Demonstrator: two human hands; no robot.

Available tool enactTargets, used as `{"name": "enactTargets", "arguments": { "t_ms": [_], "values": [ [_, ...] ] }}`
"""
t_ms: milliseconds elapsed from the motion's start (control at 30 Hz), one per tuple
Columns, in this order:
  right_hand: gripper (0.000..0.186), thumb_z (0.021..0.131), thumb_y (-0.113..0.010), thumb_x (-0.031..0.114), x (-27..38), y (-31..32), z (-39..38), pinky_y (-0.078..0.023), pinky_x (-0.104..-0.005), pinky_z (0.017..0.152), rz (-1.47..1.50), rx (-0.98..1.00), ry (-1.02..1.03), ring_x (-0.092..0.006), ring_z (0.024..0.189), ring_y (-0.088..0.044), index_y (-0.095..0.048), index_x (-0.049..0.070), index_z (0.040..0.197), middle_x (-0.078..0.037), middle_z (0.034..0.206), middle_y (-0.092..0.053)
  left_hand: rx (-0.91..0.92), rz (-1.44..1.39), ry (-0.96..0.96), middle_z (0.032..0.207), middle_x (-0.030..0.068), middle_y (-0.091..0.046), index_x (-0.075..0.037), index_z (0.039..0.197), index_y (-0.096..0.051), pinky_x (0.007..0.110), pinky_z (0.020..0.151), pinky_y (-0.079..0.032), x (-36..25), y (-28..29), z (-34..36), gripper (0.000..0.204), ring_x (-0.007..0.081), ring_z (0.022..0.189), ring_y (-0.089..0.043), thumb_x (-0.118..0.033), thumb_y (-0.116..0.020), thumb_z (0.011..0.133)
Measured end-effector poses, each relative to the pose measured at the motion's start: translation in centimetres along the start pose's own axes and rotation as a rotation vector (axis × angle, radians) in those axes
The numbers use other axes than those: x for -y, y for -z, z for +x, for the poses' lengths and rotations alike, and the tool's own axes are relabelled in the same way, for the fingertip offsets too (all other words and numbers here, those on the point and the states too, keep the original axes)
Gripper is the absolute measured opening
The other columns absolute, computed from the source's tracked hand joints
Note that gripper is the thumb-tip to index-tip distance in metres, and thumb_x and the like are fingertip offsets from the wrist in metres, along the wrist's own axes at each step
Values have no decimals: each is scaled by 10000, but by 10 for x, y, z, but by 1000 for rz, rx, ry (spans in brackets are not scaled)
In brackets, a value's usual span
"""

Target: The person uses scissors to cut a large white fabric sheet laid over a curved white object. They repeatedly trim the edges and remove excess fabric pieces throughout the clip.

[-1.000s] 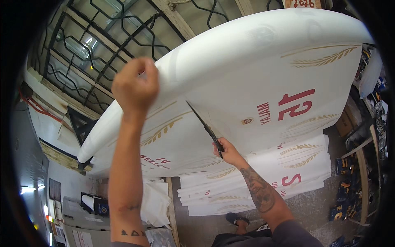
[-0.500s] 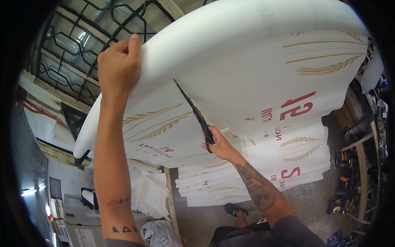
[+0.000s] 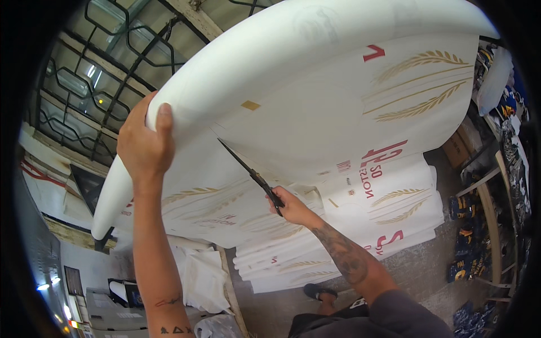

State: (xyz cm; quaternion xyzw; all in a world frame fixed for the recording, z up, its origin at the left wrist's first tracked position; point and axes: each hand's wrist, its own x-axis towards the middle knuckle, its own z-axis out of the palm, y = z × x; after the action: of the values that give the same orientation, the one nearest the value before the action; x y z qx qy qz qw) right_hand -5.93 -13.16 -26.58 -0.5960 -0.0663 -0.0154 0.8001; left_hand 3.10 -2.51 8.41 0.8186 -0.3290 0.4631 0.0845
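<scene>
The grille (image 3: 133,72) stands behind the roll (image 3: 236,67), the scissors (image 3: 256,177) before it.

The left forearm (image 3: 153,248) reaches almost straight up to the left hand (image 3: 145,141), its thumb (image 3: 164,117) raised and fingers apparently curled, though mostly hidden, while the heavily tattooed right forearm (image 3: 345,253) slants up leftward to the lower right hand (image 3: 290,206), closed in a grip.
</scene>
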Motion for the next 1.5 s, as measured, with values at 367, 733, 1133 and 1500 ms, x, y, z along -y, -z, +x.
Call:
{"name": "enactTargets", "arguments": {
  "t_ms": [367, 733, 1133, 1500],
  "values": [
    [566, 848, -755, 75, 13, -16, -10, -463, -326, 810, -120, -72, 168, -173, 916, -506, -451, 24, 1322, -80, 1032, -534, -340, 20, -232, 1386, 228, -548, 40, 1376, -526, 523, 1114, -317, -49, 0, -35, 583, 406, 1341, -472, -227, -522, 857],
    [416, 897, -632, 22, 12, -10, -4, -488, -336, 856, -80, 22, 298, -213, 936, -574, -471, 7, 1281, -132, 1026, -600, 117, -67, 65, 1133, 199, -645, 13, 1283, -611, 436, 918, -486, -11, 3, 6, 494, 352, 1026, -638, -292, -562, 898],
    [462, 860, -632, 4, -3, -11, -1, -481, -289, 845, 14, -17, 280, -164, 931, -566, -473, 0, 1294, -81, 1015, -591, -298, 11, -157, 1227, 155, -627, -29, 1275, -625, 500, 1018, -387, -38, -5, -35, 366, 352, 1160, -585, -156, -476, 964],
    [378, 894, -655, -53, -14, 3, -2, -486, -251, 845, 128, 29, 62, -97, 942, -546, -517, 19, 1238, -15, 1052, -568, -198, -126, 131, 950, 157, -745, -60, 1017, -754, 411, 860, -516, -19, 15, 52, 297, 363, 941, -696, -232, -521, 947]
  ]
}}
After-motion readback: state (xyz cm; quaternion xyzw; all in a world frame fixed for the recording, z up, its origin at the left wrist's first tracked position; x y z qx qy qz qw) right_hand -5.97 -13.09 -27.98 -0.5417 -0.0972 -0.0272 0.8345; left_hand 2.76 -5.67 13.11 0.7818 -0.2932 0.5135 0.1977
